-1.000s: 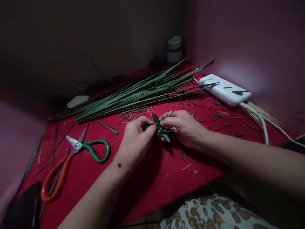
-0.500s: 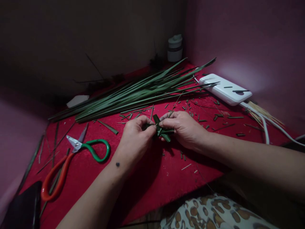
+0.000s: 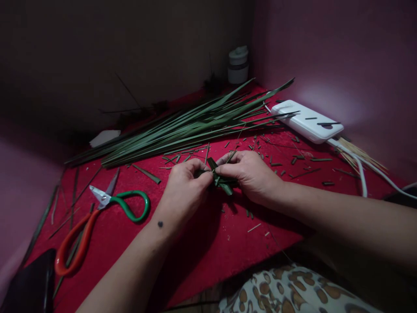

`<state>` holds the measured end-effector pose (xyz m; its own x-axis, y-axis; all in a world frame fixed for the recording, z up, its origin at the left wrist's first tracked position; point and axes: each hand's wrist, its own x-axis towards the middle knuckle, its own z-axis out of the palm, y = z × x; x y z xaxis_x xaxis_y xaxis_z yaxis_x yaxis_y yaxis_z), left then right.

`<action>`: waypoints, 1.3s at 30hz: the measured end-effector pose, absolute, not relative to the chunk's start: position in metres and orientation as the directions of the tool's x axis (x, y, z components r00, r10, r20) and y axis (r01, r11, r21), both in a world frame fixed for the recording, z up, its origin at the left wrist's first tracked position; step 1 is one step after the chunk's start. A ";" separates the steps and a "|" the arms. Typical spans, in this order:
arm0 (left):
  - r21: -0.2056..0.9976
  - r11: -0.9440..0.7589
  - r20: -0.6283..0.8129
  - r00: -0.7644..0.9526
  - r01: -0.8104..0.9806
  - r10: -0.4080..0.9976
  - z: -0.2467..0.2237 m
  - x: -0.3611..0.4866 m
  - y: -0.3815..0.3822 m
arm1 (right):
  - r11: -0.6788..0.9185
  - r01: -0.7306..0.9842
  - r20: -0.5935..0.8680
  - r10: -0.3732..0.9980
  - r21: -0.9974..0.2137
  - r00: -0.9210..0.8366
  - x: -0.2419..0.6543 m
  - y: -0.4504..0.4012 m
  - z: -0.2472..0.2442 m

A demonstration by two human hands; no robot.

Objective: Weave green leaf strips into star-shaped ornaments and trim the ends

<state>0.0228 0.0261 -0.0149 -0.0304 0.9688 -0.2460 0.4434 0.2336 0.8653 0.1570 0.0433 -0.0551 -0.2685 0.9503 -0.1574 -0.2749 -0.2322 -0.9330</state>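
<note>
Between my two hands is a small folded piece of green palm leaf [image 3: 224, 186], its short ends sticking out upward and downward. My left hand [image 3: 189, 182] pinches its left side between thumb and fingers. On the other side my right hand [image 3: 249, 174] is closed on it, thumb tip close to the left thumb. A thin stalk rises from the right fingertips. The hands hide part of the folded leaf. Scissors [image 3: 103, 200] with one green and one orange handle lie with blades apart, left of my left hand.
Long green leaf strips [image 3: 182, 121] lie across the back of the red table [image 3: 208, 269]. Cut leaf bits are scattered around. At the right are a white box-shaped device [image 3: 306, 124] with a cable and thin sticks [image 3: 358, 154]. A white lidded container [image 3: 238, 65] stands behind; a dark object [image 3: 31, 282] lies front left.
The upper end of the folded leaf leans slightly more to the left, and my right fingers have shifted a little over it. Both hands keep their pinch.
</note>
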 end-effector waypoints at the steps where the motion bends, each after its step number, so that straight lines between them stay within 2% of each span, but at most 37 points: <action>1: 0.865 0.235 -0.247 -0.031 0.444 0.969 -0.014 0.023 0.026 | -0.221 -0.264 -0.153 0.955 -0.939 -0.255 0.157 0.043 -0.054; 5: 0.870 0.200 -0.220 -0.009 0.451 0.976 -0.014 0.022 0.026 | -0.192 -0.241 -0.144 0.968 -0.951 -0.204 0.156 0.043 -0.053; 8: 0.868 0.160 -0.186 0.009 0.470 0.982 -0.015 0.021 0.026 | -0.210 -0.256 -0.147 0.959 -0.944 -0.244 0.156 0.043 -0.054; 13: 0.865 0.141 -0.151 -0.017 0.481 0.988 -0.017 0.022 0.025 | -0.272 -0.363 -0.182 0.948 -0.891 -0.262 0.155 0.044 -0.057; 24: 0.866 0.172 -0.187 -0.016 0.470 0.982 -0.020 0.022 0.027 | -0.325 -0.410 -0.236 0.938 -0.852 -0.253 0.154 0.044 -0.059; 30: 0.848 0.165 -0.189 -0.004 0.504 0.982 -0.018 0.023 0.027 | -0.234 -0.300 -0.149 0.948 -0.925 -0.281 0.157 0.044 -0.057; 39: 0.862 0.206 -0.221 -0.022 0.462 0.975 -0.015 0.024 0.026 | -0.180 -0.200 -0.145 0.973 -0.963 -0.178 0.156 0.041 -0.050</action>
